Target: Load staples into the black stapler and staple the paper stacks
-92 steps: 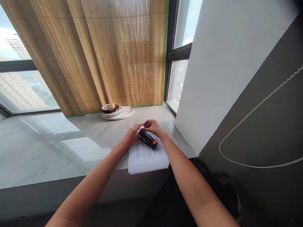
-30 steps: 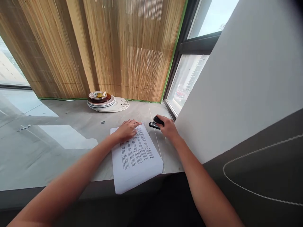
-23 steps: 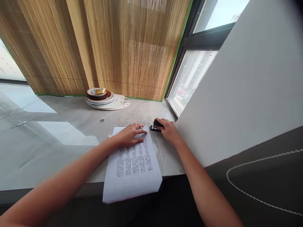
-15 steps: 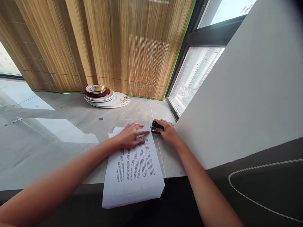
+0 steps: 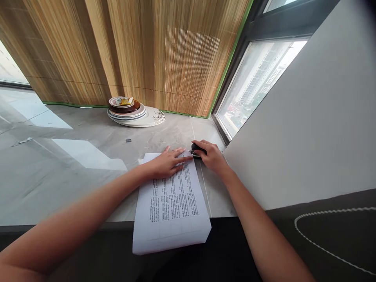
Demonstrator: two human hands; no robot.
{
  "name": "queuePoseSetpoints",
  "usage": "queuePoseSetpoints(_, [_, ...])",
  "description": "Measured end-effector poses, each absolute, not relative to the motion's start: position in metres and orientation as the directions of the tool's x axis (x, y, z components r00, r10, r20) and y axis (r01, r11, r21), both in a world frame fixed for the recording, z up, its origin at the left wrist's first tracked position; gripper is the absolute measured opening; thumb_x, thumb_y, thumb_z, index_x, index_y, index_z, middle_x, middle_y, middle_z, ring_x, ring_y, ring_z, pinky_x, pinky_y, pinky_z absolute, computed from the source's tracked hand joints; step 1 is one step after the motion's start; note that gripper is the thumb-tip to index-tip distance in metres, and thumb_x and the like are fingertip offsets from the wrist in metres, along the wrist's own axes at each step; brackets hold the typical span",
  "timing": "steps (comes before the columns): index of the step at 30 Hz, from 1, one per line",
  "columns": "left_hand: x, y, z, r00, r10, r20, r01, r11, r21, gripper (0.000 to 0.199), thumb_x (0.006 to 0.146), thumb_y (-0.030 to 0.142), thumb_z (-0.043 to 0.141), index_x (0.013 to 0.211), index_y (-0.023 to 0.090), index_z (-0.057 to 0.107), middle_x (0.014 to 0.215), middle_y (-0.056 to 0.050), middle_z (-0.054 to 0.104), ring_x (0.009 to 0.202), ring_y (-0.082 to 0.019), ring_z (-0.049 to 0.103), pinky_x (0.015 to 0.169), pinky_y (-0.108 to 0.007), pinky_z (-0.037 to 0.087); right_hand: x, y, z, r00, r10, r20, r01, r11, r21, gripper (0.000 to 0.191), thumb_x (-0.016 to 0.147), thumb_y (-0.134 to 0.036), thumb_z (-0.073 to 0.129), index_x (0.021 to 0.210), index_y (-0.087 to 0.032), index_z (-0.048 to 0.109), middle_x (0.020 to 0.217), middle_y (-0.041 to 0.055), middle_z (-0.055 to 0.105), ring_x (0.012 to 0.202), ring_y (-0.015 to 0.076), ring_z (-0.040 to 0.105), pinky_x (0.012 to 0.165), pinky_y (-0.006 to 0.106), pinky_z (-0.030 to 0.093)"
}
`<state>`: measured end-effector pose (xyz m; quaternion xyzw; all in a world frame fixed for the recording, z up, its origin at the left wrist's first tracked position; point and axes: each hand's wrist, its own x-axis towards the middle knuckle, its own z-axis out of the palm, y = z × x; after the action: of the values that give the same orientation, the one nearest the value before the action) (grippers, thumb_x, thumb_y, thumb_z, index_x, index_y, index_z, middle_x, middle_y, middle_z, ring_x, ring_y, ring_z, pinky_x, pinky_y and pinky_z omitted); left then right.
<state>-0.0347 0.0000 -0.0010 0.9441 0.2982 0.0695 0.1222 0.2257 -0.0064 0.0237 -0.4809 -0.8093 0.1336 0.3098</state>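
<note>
One black stapler (image 5: 196, 148) lies at the upper right corner of the printed paper (image 5: 172, 231), its front end meeting the sheet's edge. The paper lies print side up on the grey ledge (image 5: 88, 192), its lower end projecting past the near edge; the number of sheets cannot be told, though a white corner shows at its upper left.

Two hands are in view. Your left hand (image 5: 167, 163) lies palm down across the top of the paper, fingers spread, the forearm slanting in from lower left. Your right hand (image 5: 213, 156) is curled around the stapler from the right, fingers over its top, the forearm rising from lower right.

One small grey piece (image 5: 128, 140) lies on the ledge beyond the paper, to its left. Farther back stands one stack of dishes: one oval platter (image 5: 155, 117) at the base, pale round plates (image 5: 141, 113) whose count is unclear, one brown dish (image 5: 136, 105), and one small patterned plate (image 5: 115, 101) bearing one yellow-and-white item (image 5: 126, 101). One slatted blind (image 5: 141, 51) hangs behind; one looped cord (image 5: 308, 214) hangs at right.
</note>
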Motion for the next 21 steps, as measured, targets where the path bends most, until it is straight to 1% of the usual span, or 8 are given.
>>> queuePoseSetpoints(4, [-0.035,-0.001,0.0,0.802,0.594,0.06,0.561,-0.783,0.268,0.055,0.112,0.04,0.042,0.166,0.043,0.036,0.179,-0.006,0.025,0.164,-0.034,0.025,0.13,-0.07,0.009,0.233,-0.009,0.021,-0.343,0.866,0.364,0.689,0.495,-0.53,0.04,0.101,-0.022,0.055,0.137,-0.031,0.071,0.118,0.0046,0.075,0.111,0.0252,0.069,0.099,0.04,0.052])
queuePoseSetpoints(7, [-0.034,-0.003,0.001,0.801,0.593,0.081,0.554,-0.786,0.274,0.056,0.108,0.034,0.049,0.164,0.041,0.041,0.178,-0.006,0.027,0.163,-0.036,0.027,0.13,-0.071,0.011,0.234,-0.012,0.02,-0.34,0.873,0.35,0.708,0.483,-0.516,0.041,0.102,-0.024,0.053,0.139,-0.033,0.07,0.12,0.0047,0.075,0.116,0.0269,0.068,0.103,0.042,0.052])
queuePoseSetpoints(9, [-0.032,-0.004,0.002,0.808,0.581,0.097,0.536,-0.793,0.288,0.057,0.106,0.032,0.053,0.162,0.043,0.044,0.178,-0.004,0.027,0.163,-0.037,0.027,0.13,-0.072,0.012,0.232,-0.013,0.022,-0.34,0.877,0.339,0.712,0.475,-0.517,0.042,0.102,-0.023,0.053,0.139,-0.033,0.07,0.121,0.0051,0.074,0.117,0.0277,0.067,0.104,0.044,0.051])
queuePoseSetpoints(12, [-0.031,-0.007,0.003,0.812,0.573,0.108,0.522,-0.797,0.305,0.056,0.107,0.036,0.055,0.161,0.045,0.044,0.179,-0.003,0.026,0.164,-0.038,0.025,0.13,-0.072,0.013,0.224,-0.014,0.025,-0.357,0.873,0.332,0.695,0.486,-0.531,0.043,0.103,-0.023,0.053,0.14,-0.034,0.07,0.122,0.0051,0.074,0.117,0.0274,0.066,0.106,0.045,0.049])
queuePoseSetpoints(16, [-0.03,-0.008,0.003,0.804,0.586,0.098,0.533,-0.785,0.316,0.053,0.108,0.046,0.053,0.161,0.044,0.046,0.178,-0.004,0.028,0.164,-0.039,0.023,0.13,-0.073,0.011,0.213,-0.014,0.024,-0.361,0.875,0.323,0.688,0.484,-0.541,0.044,0.105,-0.024,0.051,0.144,-0.034,0.067,0.124,0.0048,0.074,0.118,0.0267,0.064,0.107,0.045,0.046])
queuePoseSetpoints(21, [-0.029,-0.009,0.003,0.81,0.582,0.073,0.534,-0.783,0.32,0.051,0.109,0.044,0.049,0.16,0.044,0.047,0.179,-0.004,0.025,0.165,-0.04,0.019,0.129,-0.075,0.008,0.207,-0.012,0.02,-0.372,0.869,0.325,0.713,0.492,-0.5,0.044,0.107,-0.022,0.048,0.145,-0.037,0.065,0.125,0.0039,0.074,0.117,0.0276,0.063,0.105,0.047,0.042])
